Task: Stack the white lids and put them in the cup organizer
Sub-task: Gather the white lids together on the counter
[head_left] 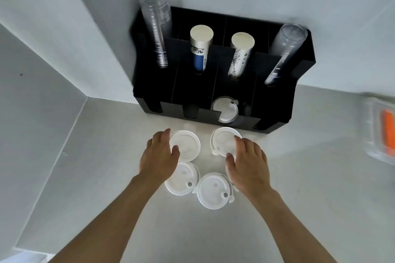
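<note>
Left hand [159,156] open, palm down, fingers spread over the left edge of the far-left lid [186,147]; not clear if it grips. Right hand [248,166] also open, palm down, fingertips on the far-right lid [224,140]; grip can't be told. Two more white lids lie flat on the counter [299,188] nearer the wrists: one [181,179] just under the left hand, one [213,190] between the forearms, sip holes facing up. All lids are round, so no long axis. Beyond both hands sits the black cup organizer [224,70], against the wall. One lid [225,110] already rests in its front slot, ahead of the right hand. Cup stacks [199,49] stand tilted in the rear slots.
</note>
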